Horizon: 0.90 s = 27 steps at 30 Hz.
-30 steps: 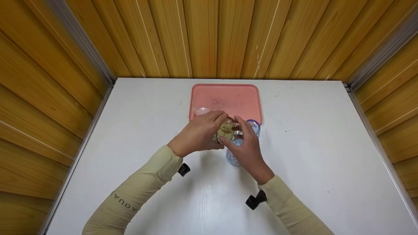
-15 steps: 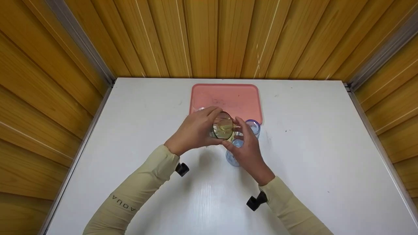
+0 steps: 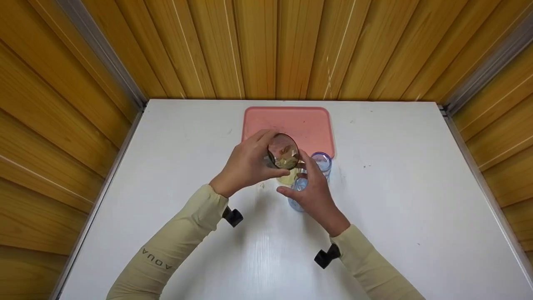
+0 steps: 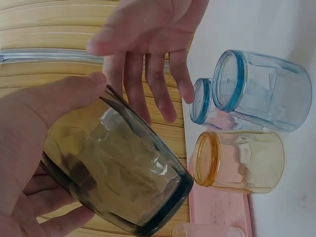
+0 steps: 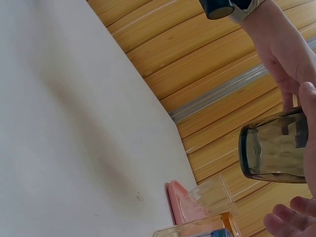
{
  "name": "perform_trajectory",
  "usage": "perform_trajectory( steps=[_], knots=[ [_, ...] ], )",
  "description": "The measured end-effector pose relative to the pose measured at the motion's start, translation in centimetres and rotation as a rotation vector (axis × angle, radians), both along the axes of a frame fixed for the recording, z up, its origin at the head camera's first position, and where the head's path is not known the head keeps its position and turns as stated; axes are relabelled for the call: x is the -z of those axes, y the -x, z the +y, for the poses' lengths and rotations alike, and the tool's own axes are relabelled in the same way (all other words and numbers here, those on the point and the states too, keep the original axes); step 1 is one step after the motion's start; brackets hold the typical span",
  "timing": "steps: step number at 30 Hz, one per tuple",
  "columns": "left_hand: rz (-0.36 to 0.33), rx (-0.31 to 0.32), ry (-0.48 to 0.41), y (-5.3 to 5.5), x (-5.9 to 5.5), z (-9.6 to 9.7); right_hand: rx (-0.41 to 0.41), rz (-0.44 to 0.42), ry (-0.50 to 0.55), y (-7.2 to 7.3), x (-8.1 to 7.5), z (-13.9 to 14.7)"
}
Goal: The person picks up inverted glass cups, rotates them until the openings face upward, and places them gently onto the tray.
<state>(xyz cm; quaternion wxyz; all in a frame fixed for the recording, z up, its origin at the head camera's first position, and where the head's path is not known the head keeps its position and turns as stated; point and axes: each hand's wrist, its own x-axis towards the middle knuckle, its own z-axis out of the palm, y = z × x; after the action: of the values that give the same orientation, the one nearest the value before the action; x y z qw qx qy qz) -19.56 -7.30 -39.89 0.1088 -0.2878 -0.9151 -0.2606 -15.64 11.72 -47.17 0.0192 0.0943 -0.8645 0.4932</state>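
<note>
My left hand [image 3: 247,164] grips a smoky dark-tinted glass tumbler [image 3: 284,152], raised above the table and tilted. In the left wrist view the tumbler [image 4: 118,163] runs slantwise, its thick dark end at the lower right. My right hand [image 3: 314,191] is beside it, fingers spread and thumb apart, holding nothing; in the left wrist view that hand [image 4: 153,54] shows with loosely bent fingers. Below the hands stand a yellow glass [image 4: 242,162] and two blue-tinted glasses, one nearer [image 4: 269,89] and one behind it [image 4: 200,101], each with a stronger-coloured ring at the top.
A pink tray [image 3: 300,121] lies at the back of the white table [image 3: 395,175]. A clear cup [image 5: 212,195] is at the tray, hidden behind my left hand in the head view. Wood-look panels [image 3: 258,50] close off the back and sides.
My left hand has carried the tumbler up and away toward the tray, turning its round end into view. The right thumb has come off the tumbler, and the yellow glass now shows below.
</note>
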Motion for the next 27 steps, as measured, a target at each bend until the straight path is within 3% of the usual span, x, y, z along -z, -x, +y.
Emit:
perform_trajectory(
  steps=[9, 18, 27],
  knots=[
    [-0.073, 0.044, -0.154, -0.13, -0.36, 0.28, -0.008, 0.016, 0.008, 0.04, -0.19, -0.37],
    [-0.213, 0.049, -0.254, -0.65, -0.93, 0.73, 0.004, 0.043, 0.051, 0.02, -0.18, -0.58],
    [-0.319, 0.117, -0.335, -0.75, -0.83, 0.85, 0.03, 0.137, 0.054, -0.02, -0.41, -0.46]
  ],
)
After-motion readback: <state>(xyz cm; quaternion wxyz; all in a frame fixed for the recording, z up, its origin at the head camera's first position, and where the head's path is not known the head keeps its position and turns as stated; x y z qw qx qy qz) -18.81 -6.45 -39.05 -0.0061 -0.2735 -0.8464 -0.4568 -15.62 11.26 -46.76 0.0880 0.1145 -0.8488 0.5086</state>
